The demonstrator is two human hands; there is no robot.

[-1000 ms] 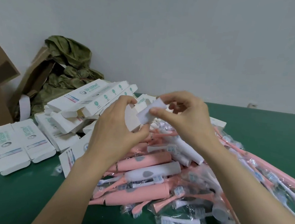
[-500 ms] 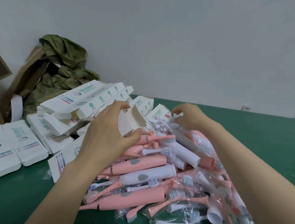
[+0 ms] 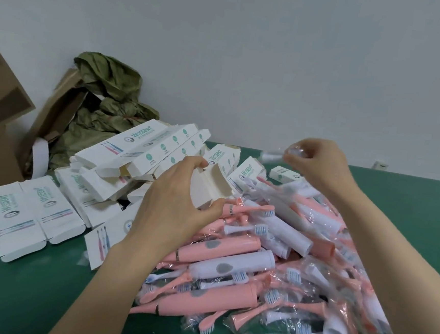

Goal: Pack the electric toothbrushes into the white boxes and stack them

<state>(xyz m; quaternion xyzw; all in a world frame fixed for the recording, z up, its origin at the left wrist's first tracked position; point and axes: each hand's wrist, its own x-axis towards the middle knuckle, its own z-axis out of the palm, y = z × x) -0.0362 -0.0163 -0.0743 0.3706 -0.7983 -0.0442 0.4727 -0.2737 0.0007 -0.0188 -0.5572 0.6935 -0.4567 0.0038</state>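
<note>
**A:** Left hand (image 3: pixel 173 202)?
**B:** Your fingers and thumb are curled round 1 white box (image 3: pixel 211 190). Its open end is tipped up toward the right, and only bare card shows inside.
**A:** Right hand (image 3: pixel 320 165)?
**B:** You hold it raised over the far side of the heap, fingertips pinching a clear-wrapped piece (image 3: pixel 294 150). It is too blurred to tell which part it is.
**A:** Where are the toothbrushes (image 3: pixel 222 247)?
**B:** Heaped on the green table (image 3: pixel 29 296) under your forearms: pink and white handles and brush heads in clear bags.
**A:** The other boxes (image 3: pixel 140 149)?
**B:** Piled just left of the heap, with 2 lying flat nearer the table's left edge. Behind them, a brown carton (image 3: pixel 58 115) holds a crumpled green bag (image 3: pixel 107 98).
</note>
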